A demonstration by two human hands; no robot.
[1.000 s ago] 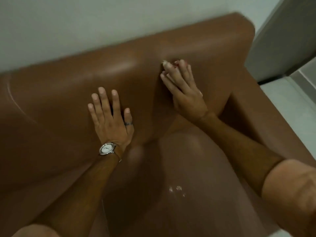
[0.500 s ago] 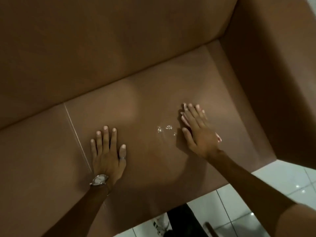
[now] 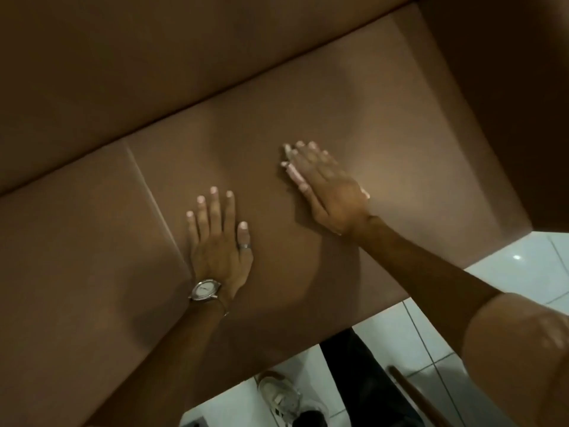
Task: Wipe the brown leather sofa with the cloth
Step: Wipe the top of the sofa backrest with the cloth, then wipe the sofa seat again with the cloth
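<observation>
The brown leather sofa [image 3: 385, 112] fills most of the view, its seat running from lower left to upper right, the backrest above. My right hand [image 3: 326, 183] lies flat on the seat cushion and presses a small pinkish-white cloth [image 3: 292, 172] under its palm; only the cloth's edges show beside the fingers and near the wrist. My left hand [image 3: 220, 241], with a wristwatch and a thumb ring, rests flat with fingers apart on the seat, right of a seam between cushions.
The sofa's right armrest [image 3: 498, 87] rises at the upper right. White tiled floor [image 3: 523, 266] lies beyond the seat's front edge. My dark trouser leg and a light shoe [image 3: 283, 399] stand on the tiles, next to a brown rod [image 3: 415, 396].
The view dropped from the backrest to the seat. My right hand with the cloth slid left across the seat over the droplets seen before; they are gone. My left hand stays planted.
</observation>
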